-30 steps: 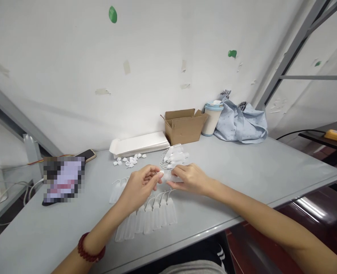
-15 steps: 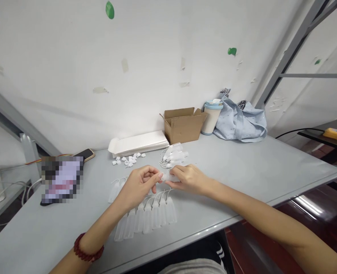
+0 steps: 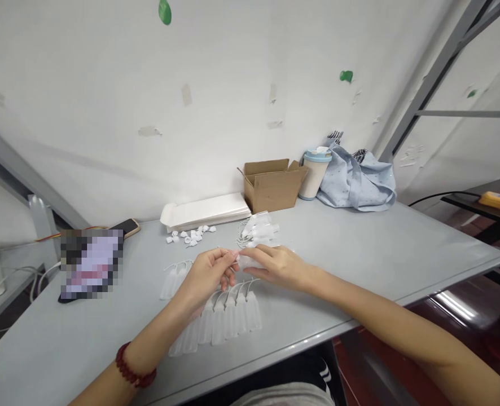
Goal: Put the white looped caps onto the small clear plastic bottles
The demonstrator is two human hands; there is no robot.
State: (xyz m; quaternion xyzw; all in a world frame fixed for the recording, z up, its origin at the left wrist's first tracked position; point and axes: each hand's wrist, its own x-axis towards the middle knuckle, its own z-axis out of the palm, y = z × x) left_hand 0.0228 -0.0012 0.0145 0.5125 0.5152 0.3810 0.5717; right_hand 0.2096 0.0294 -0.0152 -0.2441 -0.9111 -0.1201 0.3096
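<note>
My left hand pinches the white top end of a small translucent plastic tube, thumb against fingers. From the other side my right hand grips the tube's body, its index finger reaching to the top. My fingers hide much of this tube. Below my hands lies a row of similar tubes with cord loops, side by side. A few more tubes lie left of my left hand. Behind my hands is a pile of tubes with cords. Several small white caps are scattered to its left.
Against the wall stand a white flat box, an open cardboard box, a cup with a blue lid and a light blue cloth bag. A phone and a pixelated item lie on the grey table at left.
My right index finger has stretched forward to the tube's top, close to my left fingertips. The hands stay in about the same place, and the things on the table have not moved.
</note>
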